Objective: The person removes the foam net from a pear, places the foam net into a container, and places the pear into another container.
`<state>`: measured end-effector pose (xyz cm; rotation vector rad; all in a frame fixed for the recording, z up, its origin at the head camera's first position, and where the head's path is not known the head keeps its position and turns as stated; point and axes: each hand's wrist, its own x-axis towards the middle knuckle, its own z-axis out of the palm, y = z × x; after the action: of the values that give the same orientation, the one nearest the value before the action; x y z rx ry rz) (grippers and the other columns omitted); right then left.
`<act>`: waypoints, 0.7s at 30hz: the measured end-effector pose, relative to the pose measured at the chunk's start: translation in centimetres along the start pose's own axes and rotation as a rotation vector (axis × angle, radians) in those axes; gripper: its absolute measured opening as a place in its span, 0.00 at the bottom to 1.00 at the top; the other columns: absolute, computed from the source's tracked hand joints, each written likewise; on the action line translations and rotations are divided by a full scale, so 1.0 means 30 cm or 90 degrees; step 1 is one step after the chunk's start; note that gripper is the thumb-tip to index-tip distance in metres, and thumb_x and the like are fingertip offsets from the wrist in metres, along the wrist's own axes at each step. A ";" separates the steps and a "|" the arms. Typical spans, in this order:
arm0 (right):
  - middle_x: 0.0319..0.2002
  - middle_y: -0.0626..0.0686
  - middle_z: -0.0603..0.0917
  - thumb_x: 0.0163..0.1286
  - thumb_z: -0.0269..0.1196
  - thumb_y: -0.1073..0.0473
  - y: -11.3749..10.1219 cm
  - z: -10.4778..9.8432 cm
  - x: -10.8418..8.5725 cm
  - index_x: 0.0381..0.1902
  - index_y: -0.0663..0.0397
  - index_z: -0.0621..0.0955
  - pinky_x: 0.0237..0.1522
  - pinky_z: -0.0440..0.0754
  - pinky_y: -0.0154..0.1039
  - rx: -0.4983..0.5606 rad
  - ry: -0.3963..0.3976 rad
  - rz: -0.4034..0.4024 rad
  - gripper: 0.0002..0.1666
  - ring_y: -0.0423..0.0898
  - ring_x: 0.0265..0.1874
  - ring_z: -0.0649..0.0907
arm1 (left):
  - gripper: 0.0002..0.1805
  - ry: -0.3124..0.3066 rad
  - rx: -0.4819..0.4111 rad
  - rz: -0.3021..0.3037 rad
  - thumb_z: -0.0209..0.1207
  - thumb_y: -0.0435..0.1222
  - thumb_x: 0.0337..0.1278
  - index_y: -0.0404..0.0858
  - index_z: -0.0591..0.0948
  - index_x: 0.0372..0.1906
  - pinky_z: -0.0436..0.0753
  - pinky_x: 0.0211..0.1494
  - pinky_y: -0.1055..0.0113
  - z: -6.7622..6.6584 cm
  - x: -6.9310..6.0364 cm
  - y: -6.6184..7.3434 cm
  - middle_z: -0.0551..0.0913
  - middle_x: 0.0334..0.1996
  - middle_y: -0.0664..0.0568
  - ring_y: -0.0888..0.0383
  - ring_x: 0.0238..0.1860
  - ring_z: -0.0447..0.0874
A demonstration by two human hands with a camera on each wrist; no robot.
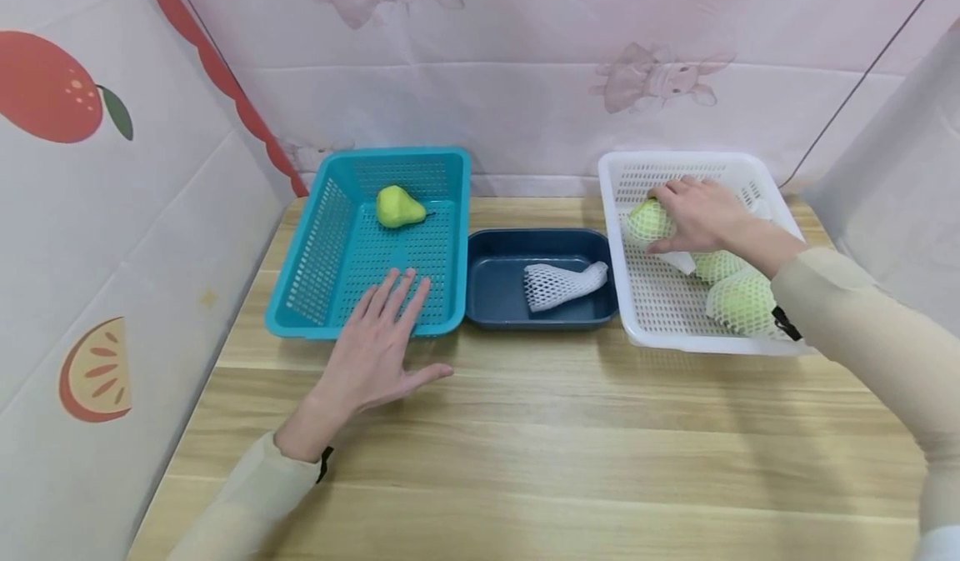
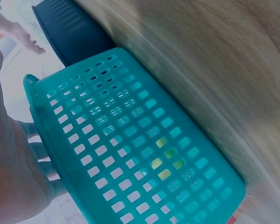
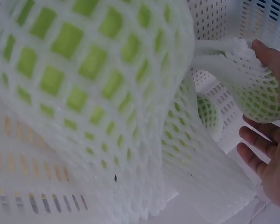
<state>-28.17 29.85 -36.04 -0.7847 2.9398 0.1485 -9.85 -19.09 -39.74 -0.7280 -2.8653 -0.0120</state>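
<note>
My right hand [image 1: 701, 212] is in the white basket [image 1: 637, 334], with thumb and fingers round a green pear in a white foam net [image 1: 648, 224]. In the right wrist view that netted pear [image 3: 260, 99] lies between the thumb and fingers. Other netted pears [image 1: 742, 301] lie below the right wrist, one large and close in the right wrist view. My left hand [image 1: 371, 353] is spread with straight fingers over the front rim of the teal basket [image 1: 300, 330]. A bare green pear [image 1: 397, 207] lies at the back of that basket.
Between the baskets stands a dark blue tray [image 1: 495, 294] holding a loose white foam net [image 1: 558, 284]. All three containers are on a wooden table [image 1: 540, 444]. A printed cloth [image 1: 517, 111] hangs behind them, and another covers the left side.
</note>
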 end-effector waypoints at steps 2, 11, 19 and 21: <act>0.65 0.74 0.77 0.58 0.76 0.34 -0.003 -0.010 -0.008 0.72 0.64 0.70 0.67 0.75 0.71 -0.003 0.015 -0.005 0.56 0.73 0.64 0.77 | 0.66 -0.002 0.001 -0.001 0.51 0.81 0.53 0.41 0.55 0.86 0.65 0.84 0.39 -0.002 0.000 0.000 0.59 0.84 0.39 0.37 0.85 0.55; 0.57 0.70 0.81 0.55 0.78 0.34 -0.032 -0.050 -0.056 0.69 0.63 0.73 0.57 0.81 0.66 -0.044 0.125 -0.047 0.55 0.68 0.56 0.81 | 0.66 -0.003 -0.006 -0.006 0.50 0.81 0.53 0.41 0.54 0.86 0.64 0.84 0.39 -0.010 0.000 0.007 0.58 0.84 0.39 0.37 0.86 0.53; 0.52 0.68 0.82 0.53 0.78 0.34 -0.039 -0.078 -0.098 0.66 0.63 0.75 0.51 0.82 0.64 -0.039 0.217 -0.081 0.53 0.67 0.51 0.82 | 0.66 0.006 0.001 -0.002 0.46 0.83 0.54 0.42 0.54 0.86 0.62 0.85 0.40 -0.011 0.005 0.010 0.59 0.84 0.39 0.38 0.86 0.54; 0.52 0.68 0.82 0.52 0.78 0.34 -0.041 -0.085 -0.111 0.66 0.62 0.75 0.49 0.81 0.63 -0.037 0.232 -0.081 0.54 0.67 0.49 0.82 | 0.66 0.008 0.001 0.000 0.48 0.82 0.53 0.42 0.54 0.86 0.63 0.85 0.39 -0.013 0.008 0.012 0.59 0.84 0.39 0.37 0.85 0.54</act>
<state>-24.86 30.12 -33.20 -1.1124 3.2188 0.0906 -9.82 -18.67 -39.32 -0.7246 -2.8534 -0.0151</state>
